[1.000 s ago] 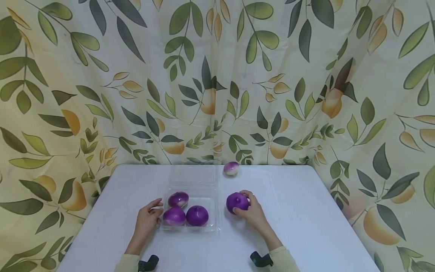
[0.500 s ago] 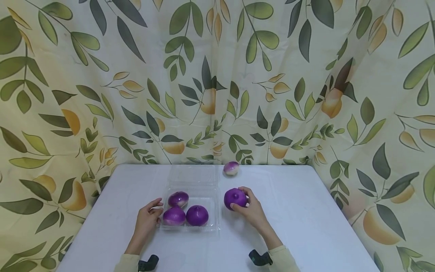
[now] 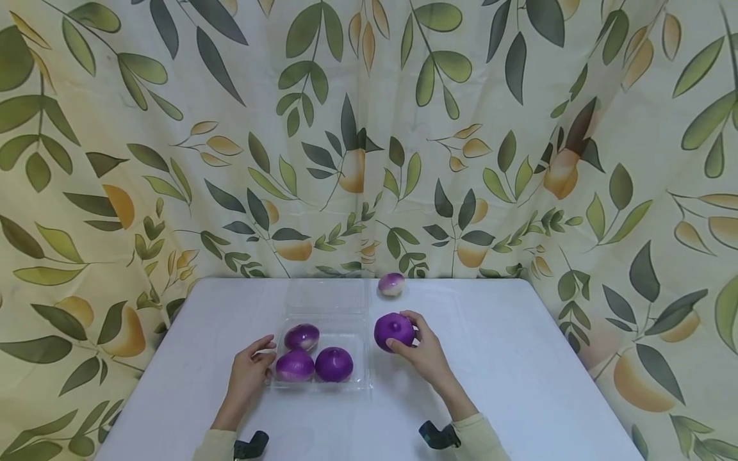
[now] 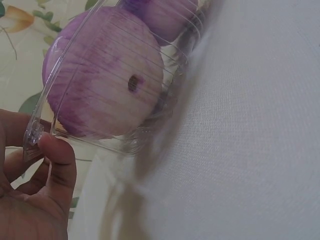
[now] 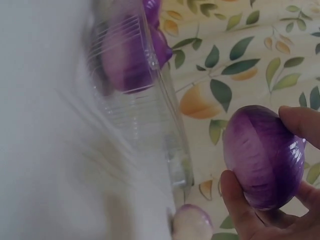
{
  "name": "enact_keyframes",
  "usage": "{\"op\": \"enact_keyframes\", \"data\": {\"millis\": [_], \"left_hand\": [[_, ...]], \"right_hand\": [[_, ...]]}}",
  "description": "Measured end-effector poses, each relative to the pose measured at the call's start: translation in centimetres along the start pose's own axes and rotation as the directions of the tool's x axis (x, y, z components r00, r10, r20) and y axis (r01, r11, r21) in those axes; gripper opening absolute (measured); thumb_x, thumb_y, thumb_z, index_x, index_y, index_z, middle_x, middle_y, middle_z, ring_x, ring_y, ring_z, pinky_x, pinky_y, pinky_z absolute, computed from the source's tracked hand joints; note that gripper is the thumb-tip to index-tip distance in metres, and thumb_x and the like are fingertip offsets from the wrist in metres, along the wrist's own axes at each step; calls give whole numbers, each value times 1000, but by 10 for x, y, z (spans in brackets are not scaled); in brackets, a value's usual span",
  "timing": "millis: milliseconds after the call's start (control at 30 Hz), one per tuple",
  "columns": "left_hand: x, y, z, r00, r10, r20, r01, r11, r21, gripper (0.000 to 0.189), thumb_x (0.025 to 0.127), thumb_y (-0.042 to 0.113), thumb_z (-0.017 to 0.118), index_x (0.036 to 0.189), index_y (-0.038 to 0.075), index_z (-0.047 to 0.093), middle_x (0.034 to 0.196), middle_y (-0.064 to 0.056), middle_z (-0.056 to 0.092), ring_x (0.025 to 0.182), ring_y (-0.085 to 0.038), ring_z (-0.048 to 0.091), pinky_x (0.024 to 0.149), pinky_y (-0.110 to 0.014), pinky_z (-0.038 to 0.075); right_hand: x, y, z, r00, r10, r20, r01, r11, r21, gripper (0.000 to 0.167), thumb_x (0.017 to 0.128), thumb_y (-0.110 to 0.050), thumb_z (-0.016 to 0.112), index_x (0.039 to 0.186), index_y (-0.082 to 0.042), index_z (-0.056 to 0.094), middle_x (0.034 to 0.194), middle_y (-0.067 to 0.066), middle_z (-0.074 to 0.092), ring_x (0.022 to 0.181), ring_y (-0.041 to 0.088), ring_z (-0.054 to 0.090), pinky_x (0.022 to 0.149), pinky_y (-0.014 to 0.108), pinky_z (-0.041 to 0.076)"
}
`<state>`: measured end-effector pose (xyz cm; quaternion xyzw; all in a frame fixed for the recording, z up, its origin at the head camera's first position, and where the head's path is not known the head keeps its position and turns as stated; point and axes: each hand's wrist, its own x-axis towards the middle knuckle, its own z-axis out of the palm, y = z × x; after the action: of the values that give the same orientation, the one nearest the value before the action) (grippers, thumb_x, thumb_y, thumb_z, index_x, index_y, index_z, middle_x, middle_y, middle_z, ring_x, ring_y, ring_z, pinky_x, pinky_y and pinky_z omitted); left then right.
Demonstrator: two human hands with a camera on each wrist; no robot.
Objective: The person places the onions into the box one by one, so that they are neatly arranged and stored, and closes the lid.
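My right hand (image 3: 428,355) grips a glossy purple onion (image 3: 394,331), fingers and thumb around its side. It is held up just right of a clear plastic clamshell box (image 3: 360,378), whose lid (image 3: 327,296) lies folded back behind it. Inside the box, toward its left, sit three more purple onions (image 3: 334,364), paler underneath. My left hand (image 3: 249,374) is at the box's left side; in the left wrist view its thumb and fingers pinch the clear rim (image 4: 35,135). The right wrist view shows the held onion (image 5: 265,157) well apart from the box wall.
One more purple and white onion (image 3: 391,285) lies near the table's back edge, right of the lid. The white table (image 3: 519,384) ends against a leaf-patterned curtain (image 3: 369,128). Black wrist straps (image 3: 439,435) show at both sleeves.
My right hand has carried the onion a little to the left and away from me, closer to the box. The left hand and the box have stayed put.
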<state>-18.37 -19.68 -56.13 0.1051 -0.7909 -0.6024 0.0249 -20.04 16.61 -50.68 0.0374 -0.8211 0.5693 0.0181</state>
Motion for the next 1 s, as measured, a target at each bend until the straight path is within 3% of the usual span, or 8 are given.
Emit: {"op": "enact_keyframes", "data": {"millis": [433, 1000], "left_hand": [[2, -3, 0, 1000, 24, -7, -24, 1000, 12, 44, 93, 1, 59, 136, 1, 54, 121, -19, 61, 70, -7, 56, 56, -21, 49], [2, -1, 0, 1000, 25, -10, -25, 999, 25, 43, 93, 2, 59, 135, 2, 56, 119, -19, 62, 73, -9, 57, 58, -21, 49]], "right_hand": [[-11, -59, 1, 997, -49, 58, 49, 999, -1, 63, 81, -14, 79, 136, -6, 49, 132, 22, 56, 120, 40, 58, 97, 50, 53], [-6, -57, 24, 992, -62, 108, 54, 996, 71, 63, 81, -16, 80, 136, -11, 50, 131, 18, 56, 118, 36, 59, 95, 47, 54]]}}
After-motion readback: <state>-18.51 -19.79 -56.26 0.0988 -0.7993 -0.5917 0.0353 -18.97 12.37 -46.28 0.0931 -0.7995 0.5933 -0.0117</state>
